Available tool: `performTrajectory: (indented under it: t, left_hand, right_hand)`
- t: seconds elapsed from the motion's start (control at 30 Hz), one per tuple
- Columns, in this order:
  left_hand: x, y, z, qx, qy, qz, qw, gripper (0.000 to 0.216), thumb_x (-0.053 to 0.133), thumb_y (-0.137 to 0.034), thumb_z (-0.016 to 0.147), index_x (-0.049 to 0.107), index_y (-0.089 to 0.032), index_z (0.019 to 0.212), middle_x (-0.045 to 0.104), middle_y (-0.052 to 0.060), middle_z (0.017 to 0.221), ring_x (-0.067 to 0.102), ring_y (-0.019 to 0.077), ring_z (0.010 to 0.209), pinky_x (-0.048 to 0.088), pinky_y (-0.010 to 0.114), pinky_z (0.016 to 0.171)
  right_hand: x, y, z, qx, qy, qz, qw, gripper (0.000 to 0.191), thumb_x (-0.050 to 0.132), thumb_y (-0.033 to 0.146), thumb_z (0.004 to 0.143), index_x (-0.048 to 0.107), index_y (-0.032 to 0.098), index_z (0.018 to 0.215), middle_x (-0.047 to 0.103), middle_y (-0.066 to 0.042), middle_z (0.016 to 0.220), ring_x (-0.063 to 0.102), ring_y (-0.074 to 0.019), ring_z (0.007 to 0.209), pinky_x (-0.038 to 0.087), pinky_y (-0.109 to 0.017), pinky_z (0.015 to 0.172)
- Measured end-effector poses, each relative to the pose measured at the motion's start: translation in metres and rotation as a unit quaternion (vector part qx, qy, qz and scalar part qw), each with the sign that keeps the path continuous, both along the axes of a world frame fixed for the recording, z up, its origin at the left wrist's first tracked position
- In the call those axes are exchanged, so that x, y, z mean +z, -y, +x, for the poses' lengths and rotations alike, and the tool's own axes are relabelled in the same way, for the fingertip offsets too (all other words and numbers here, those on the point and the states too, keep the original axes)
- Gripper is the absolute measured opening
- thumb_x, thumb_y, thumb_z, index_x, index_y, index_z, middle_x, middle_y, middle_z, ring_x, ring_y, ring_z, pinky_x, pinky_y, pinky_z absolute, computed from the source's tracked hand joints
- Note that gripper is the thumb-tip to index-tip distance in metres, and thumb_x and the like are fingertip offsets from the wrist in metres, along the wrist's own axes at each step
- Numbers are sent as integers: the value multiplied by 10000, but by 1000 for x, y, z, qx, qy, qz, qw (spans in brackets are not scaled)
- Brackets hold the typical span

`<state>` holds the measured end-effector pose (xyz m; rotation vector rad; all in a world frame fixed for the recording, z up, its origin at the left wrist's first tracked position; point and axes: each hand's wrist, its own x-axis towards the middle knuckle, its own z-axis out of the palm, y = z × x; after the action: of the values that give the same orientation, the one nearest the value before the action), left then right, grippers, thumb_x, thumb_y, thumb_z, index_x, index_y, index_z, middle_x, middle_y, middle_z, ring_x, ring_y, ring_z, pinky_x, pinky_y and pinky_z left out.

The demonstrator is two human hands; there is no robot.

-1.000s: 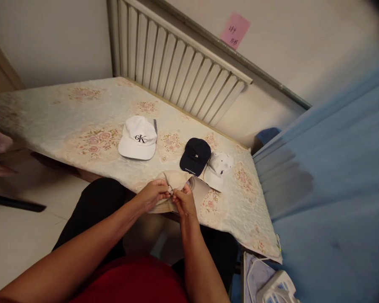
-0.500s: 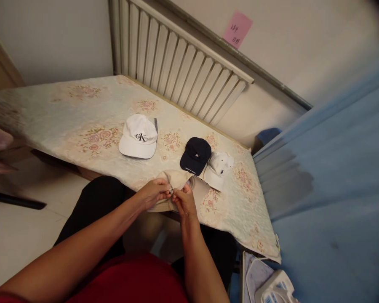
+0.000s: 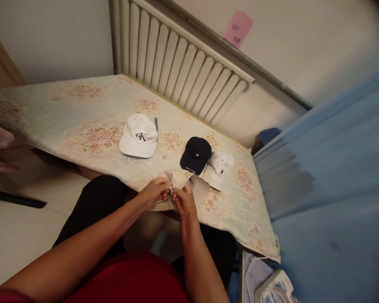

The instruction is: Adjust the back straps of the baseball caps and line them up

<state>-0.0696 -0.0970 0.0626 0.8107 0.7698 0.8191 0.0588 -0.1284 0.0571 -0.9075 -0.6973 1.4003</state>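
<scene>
While in 2 hands [image 3: 154,194] [image 3: 185,202], beige cap [image 3: 178,177]

Hands counted: two, the left hand [image 3: 156,193] and the right hand [image 3: 185,201]. Caps: four in all. One beige cap [image 3: 179,179] was held in the fingers [image 3: 163,184]; two were white, one white lettered cap [image 3: 140,136] beyond the fingers to the left, one white emblem cap [image 3: 221,165] to their right; one navy cap [image 3: 196,153] lay between, just beyond the fingers. Floral cover [image 3: 240,219]: one, beneath and around them. Radiator [image 3: 173,59]: one, well beyond. Pink note [image 3: 239,28]: one, far beyond, rightward. Blue curtain [image 3: 316,202]: one, well right.
</scene>
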Motion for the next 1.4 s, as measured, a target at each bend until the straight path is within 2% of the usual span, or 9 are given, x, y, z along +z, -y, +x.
performTrajectory:
  t: [0.37, 0.53, 0.7, 0.93, 1.03, 1.17, 1.27, 1.4]
  left_hand:
    - [-6, 0, 7, 46, -81, 87, 992, 332, 616, -432, 737, 414, -203, 606, 441, -86, 428, 377, 63, 348, 257, 216, 408]
    - [-4, 3, 4, 22, -83, 128, 988, 274, 585, -402, 775, 453, -195, 655, 477, -73, 437, 422, 77, 412, 306, 213, 472]
    - [-6, 4, 2, 6, -75, 139, 987, 258, 587, -392, 764, 442, -197, 678, 473, -78, 460, 417, 76, 430, 306, 209, 487]
    - [-2, 6, 8, 33, -121, 139, 982, 259, 570, -382, 756, 406, -214, 646, 411, -92, 403, 358, 84, 383, 269, 221, 448]
    - [2, 10, 7, 52, -147, 154, 976, 227, 575, -354, 753, 428, -209, 657, 431, -84, 448, 390, 95, 432, 297, 230, 481]
    - [6, 15, 5, 91, -202, 226, 949, 151, 599, -288, 705, 477, -203, 684, 485, -56, 578, 453, 122, 554, 348, 252, 560]
    - [6, 16, 5, 125, -228, 250, 933, 128, 620, -259, 666, 513, -201, 706, 515, -35, 660, 481, 135, 617, 378, 269, 618]
    - [1, 15, 6, 132, -228, 257, 930, 123, 614, -273, 681, 535, -199, 739, 532, -19, 703, 494, 145, 650, 389, 277, 646]
  right_hand:
    - [7, 3, -3, 13, -3, 2, 1000, 258, 667, 130, 611, 585, 172, 852, 573, 71, 548, 450, -48, 408, 352, -173, 430]
    - [3, 1, -1, 6, -8, -1, 1000, 228, 677, 153, 623, 581, 174, 829, 551, 77, 521, 443, -53, 413, 363, -179, 445]
    - [1, 1, -1, 11, -31, 8, 999, 218, 681, 139, 634, 591, 179, 829, 551, 78, 538, 457, -55, 439, 383, -177, 468]
    - [-3, 1, 0, 1, -20, 3, 1000, 263, 690, 151, 630, 601, 198, 873, 582, 61, 615, 446, -55, 451, 395, -182, 474]
    - [-4, 1, 1, 0, -14, 5, 1000, 255, 695, 170, 636, 604, 203, 873, 585, 53, 630, 450, -64, 463, 410, -190, 479]
    - [-5, 2, 1, 7, -32, 15, 999, 252, 697, 173, 659, 613, 205, 894, 595, 45, 681, 469, -55, 498, 427, -171, 503]
    - [-6, 2, 1, 10, -38, 13, 999, 270, 692, 182, 669, 611, 214, 925, 611, 34, 745, 509, -60, 553, 451, -171, 541]
    - [-6, 2, 2, 10, -43, 12, 999, 251, 672, 179, 672, 615, 220, 912, 605, 28, 748, 512, -72, 571, 460, -186, 562]
